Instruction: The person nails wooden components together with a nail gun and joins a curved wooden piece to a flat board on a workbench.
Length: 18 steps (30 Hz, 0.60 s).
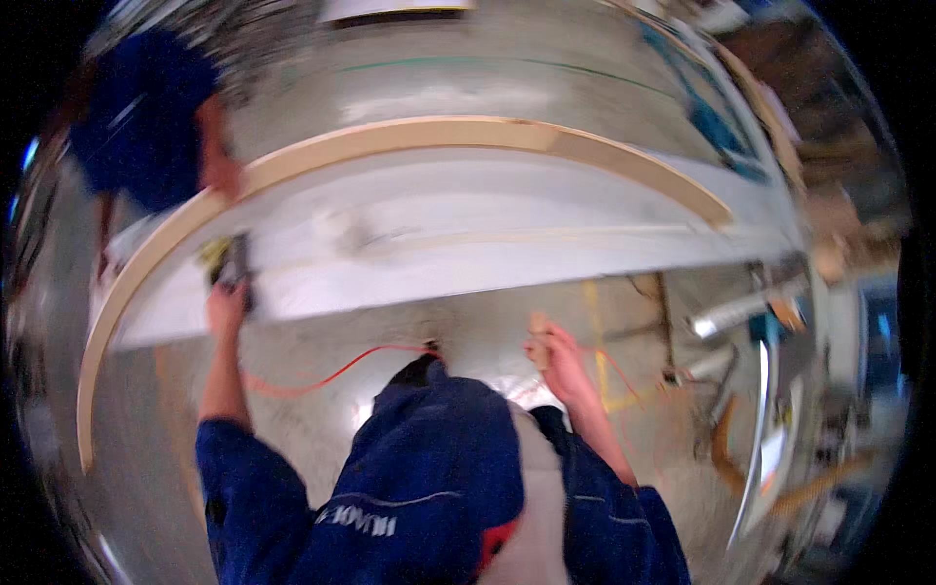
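At centre, a long white panel [468, 244] with a pale wooden edge. At its left, the left hand [226, 304] grips a blurred yellow-black tool [226, 261]. The right hand [552, 349] is closed around a small tan piece [537, 323].

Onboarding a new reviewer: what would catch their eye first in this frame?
First, the big white panel across the middle, edged by a pale wooden strip that arcs over its far side and down the left. Next, the left hand on a dark power tool at the panel's near-left edge, with an orange cord trailing across the floor. The right hand holds a small wooden piece; a second person in blue stands upper left.
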Each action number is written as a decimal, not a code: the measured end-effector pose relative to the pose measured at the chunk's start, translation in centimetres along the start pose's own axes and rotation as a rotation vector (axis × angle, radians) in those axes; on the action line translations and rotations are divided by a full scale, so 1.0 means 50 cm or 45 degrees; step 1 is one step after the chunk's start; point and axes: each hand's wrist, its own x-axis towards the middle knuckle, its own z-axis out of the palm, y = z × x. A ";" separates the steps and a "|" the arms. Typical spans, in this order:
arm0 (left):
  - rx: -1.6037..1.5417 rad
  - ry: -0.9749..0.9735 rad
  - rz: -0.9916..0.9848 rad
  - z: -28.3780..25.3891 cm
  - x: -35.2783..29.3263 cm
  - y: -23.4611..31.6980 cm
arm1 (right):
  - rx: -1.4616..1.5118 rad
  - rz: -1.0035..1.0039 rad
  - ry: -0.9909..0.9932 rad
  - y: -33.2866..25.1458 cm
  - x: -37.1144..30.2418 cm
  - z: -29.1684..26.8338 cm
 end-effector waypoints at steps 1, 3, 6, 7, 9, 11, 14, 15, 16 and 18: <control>0.056 0.023 0.069 -0.013 -0.015 0.051 | -0.011 -0.009 0.042 -0.002 0.005 -0.017; 0.034 0.014 0.067 -0.035 -0.022 0.061 | -0.072 0.007 0.103 -0.035 0.026 0.007; 0.161 0.142 0.217 -0.013 0.008 0.043 | -0.055 -0.020 0.099 -0.065 0.063 0.013; 0.280 0.176 0.204 -0.004 0.017 0.050 | -0.013 -0.025 0.138 -0.060 0.073 0.013; 0.279 0.110 0.187 -0.001 0.031 0.056 | 0.069 -0.019 0.194 -0.049 0.074 0.011; 0.024 0.080 0.243 0.002 0.054 0.021 | 0.078 -0.012 0.256 -0.065 0.080 0.014; -0.362 0.047 0.002 0.012 0.125 -0.155 | 0.008 -0.069 0.307 -0.109 0.113 0.002; -0.532 0.041 -0.072 0.001 0.105 -0.196 | -0.022 -0.118 0.333 -0.120 0.122 -0.004; -0.659 0.010 -0.093 -0.026 0.054 -0.085 | -0.020 -0.162 0.436 -0.121 0.095 -0.035; -0.498 0.076 -0.274 -0.085 0.016 -0.067 | -0.011 -0.195 0.498 -0.149 0.093 -0.075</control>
